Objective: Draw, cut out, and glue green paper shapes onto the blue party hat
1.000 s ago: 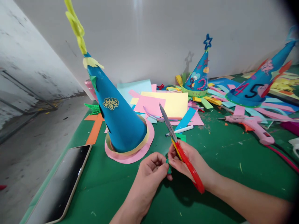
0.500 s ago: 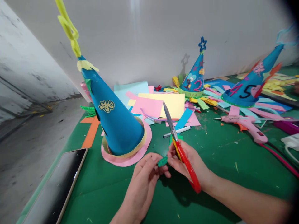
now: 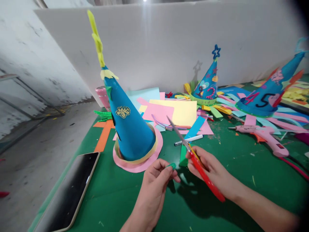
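Note:
My left hand [image 3: 158, 179] pinches a small green paper piece [image 3: 172, 166] between thumb and fingers, low in the middle of the view. My right hand [image 3: 210, 169] grips red-handled scissors [image 3: 193, 158], their closed blades pointing up and left over the green table [image 3: 217, 206]. The two hands are a short gap apart. A tall blue paper cone hat [image 3: 130, 125] with a pink brim and a yellow twisted top stands just beyond my left hand.
A dark tablet [image 3: 69, 193] lies at the table's left edge. Coloured paper sheets [image 3: 173, 111], a white marker [image 3: 189, 140], a pink glue gun [image 3: 264, 133] and two more blue cone hats, one [image 3: 208, 85] at the back and one [image 3: 267, 95] lying at the right, fill the back, before a white wall.
My hands have drawn apart: the right hand with the scissors moved right, the blades tilting further left. The green piece stays pinched in my left fingers. The view shifted slightly.

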Available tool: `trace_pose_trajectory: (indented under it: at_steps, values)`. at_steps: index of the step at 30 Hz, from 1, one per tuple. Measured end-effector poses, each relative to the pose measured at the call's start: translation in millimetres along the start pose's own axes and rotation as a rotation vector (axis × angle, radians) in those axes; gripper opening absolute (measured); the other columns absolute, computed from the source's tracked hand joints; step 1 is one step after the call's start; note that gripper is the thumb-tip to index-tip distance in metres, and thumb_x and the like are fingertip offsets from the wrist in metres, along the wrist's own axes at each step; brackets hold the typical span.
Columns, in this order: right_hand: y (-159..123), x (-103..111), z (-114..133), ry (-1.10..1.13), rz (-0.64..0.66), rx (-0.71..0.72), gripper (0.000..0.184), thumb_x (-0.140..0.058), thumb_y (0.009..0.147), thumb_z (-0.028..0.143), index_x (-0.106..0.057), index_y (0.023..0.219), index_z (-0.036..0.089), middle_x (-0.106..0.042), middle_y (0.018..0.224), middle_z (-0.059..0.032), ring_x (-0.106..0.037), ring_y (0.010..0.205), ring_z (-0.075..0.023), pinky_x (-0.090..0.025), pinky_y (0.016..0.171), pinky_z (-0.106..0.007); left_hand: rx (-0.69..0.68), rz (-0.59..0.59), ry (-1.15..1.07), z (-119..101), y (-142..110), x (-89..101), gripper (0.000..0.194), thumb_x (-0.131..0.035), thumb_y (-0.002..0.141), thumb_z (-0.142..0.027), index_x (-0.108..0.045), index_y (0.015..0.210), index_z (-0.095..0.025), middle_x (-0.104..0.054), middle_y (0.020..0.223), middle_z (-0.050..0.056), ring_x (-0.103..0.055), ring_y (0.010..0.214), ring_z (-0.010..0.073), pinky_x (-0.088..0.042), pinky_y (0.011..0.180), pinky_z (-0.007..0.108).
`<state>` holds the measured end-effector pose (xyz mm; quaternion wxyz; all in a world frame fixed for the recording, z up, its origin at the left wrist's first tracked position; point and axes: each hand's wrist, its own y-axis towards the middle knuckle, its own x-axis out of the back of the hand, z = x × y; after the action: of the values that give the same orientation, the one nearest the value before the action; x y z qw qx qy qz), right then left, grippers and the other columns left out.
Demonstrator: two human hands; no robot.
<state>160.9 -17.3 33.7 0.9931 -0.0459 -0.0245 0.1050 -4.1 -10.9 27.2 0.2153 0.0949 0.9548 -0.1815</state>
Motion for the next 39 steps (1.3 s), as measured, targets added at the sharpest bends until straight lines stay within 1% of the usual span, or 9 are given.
trace_pose_trajectory:
  at_steps: [3,6,9,12,17,20,24,31,39]
  values:
    - [-8,4,6,-0.295,0.061,-0.019,0.017,-0.055,0.078,0.029,-0.040,0.083,0.023,-0.043,0.063,0.0075,-0.046,0.054,-0.0094,-0.040,0.050,-0.019,-0.066,-0.017,-0.100,-4,-1,2.4,0.007,-0.059,0.075,-0.017,-0.056,0.069,-0.016,-0.059,0.068,0.000,-0.056,0.068,0.0130,-0.040,0.070,0.026]
    - [-15,6,9,-0.564,0.044,-0.028,0.016,-0.050,0.078,0.033,-0.040,0.085,0.024,-0.050,0.062,0.0046,-0.054,0.059,-0.0148,-0.043,0.049,-0.021,-0.140,-0.022,-0.178,-8,0,4.8,0.005,-0.060,0.075,-0.017,-0.059,0.071,-0.017,-0.060,0.079,0.002,-0.056,0.081,0.0158,-0.039,0.081,0.030]
    - [-19,9,8,-0.712,0.054,-0.023,0.016,-0.048,0.077,0.036,-0.041,0.086,0.024,-0.058,0.068,-0.0001,-0.061,0.071,-0.0193,-0.046,0.051,-0.022,-0.196,-0.028,-0.187,-10,1,6.8,0.005,-0.062,0.075,-0.018,-0.060,0.071,-0.017,-0.059,0.080,0.002,-0.053,0.083,0.0146,-0.038,0.082,0.028]
    - [-22,14,8,-0.821,0.062,-0.036,0.016,-0.047,0.077,0.037,-0.042,0.086,0.024,-0.061,0.071,-0.0024,-0.063,0.072,-0.0207,-0.047,0.052,-0.023,-0.198,-0.035,-0.193,-9,0,7.5,0.006,-0.063,0.074,-0.017,-0.059,0.070,-0.018,-0.057,0.078,0.000,-0.052,0.081,0.0124,-0.039,0.078,0.023]
    - [-28,23,4,-0.887,0.059,-0.069,0.022,-0.048,0.077,0.040,-0.041,0.092,0.025,-0.063,0.082,-0.0036,-0.062,0.073,-0.0197,-0.048,0.059,-0.025,-0.184,-0.005,-0.185,-10,-1,5.3,0.007,-0.061,0.076,-0.017,-0.059,0.070,-0.018,-0.061,0.083,0.001,-0.053,0.090,0.0138,-0.039,0.085,0.024]
    - [-30,25,2,-0.918,0.046,-0.087,0.021,-0.048,0.077,0.041,-0.042,0.091,0.026,-0.063,0.086,-0.0034,-0.061,0.071,-0.0190,-0.048,0.061,-0.026,-0.187,0.004,-0.188,-11,-1,3.5,0.006,-0.061,0.076,-0.017,-0.060,0.070,-0.018,-0.062,0.086,0.002,-0.054,0.091,0.0143,-0.039,0.087,0.026]
    - [-31,26,3,-0.962,0.039,-0.102,0.019,-0.049,0.076,0.040,-0.042,0.086,0.026,-0.062,0.086,-0.0040,-0.061,0.076,-0.0213,-0.047,0.060,-0.028,-0.189,0.005,-0.175,-11,-1,2.8,0.006,-0.063,0.074,-0.017,-0.061,0.068,-0.017,-0.062,0.084,0.002,-0.055,0.089,0.0148,-0.041,0.085,0.025]
    - [-30,25,7,-0.901,0.021,-0.115,0.022,-0.052,0.076,0.040,-0.043,0.090,0.026,-0.062,0.089,-0.0037,-0.059,0.071,-0.0198,-0.046,0.061,-0.028,-0.157,-0.006,-0.147,-10,-2,3.2,0.008,-0.063,0.074,-0.018,-0.060,0.067,-0.019,-0.062,0.087,0.001,-0.054,0.091,0.0138,-0.039,0.087,0.024]
    - [-32,24,6,-0.883,0.040,-0.115,0.021,-0.050,0.078,0.043,-0.043,0.089,0.027,-0.062,0.089,-0.0026,-0.059,0.071,-0.0187,-0.044,0.057,-0.027,-0.146,0.006,-0.103,-8,1,2.1,0.005,-0.063,0.074,-0.019,-0.060,0.070,-0.018,-0.059,0.083,0.001,-0.052,0.086,0.0135,-0.039,0.083,0.024]
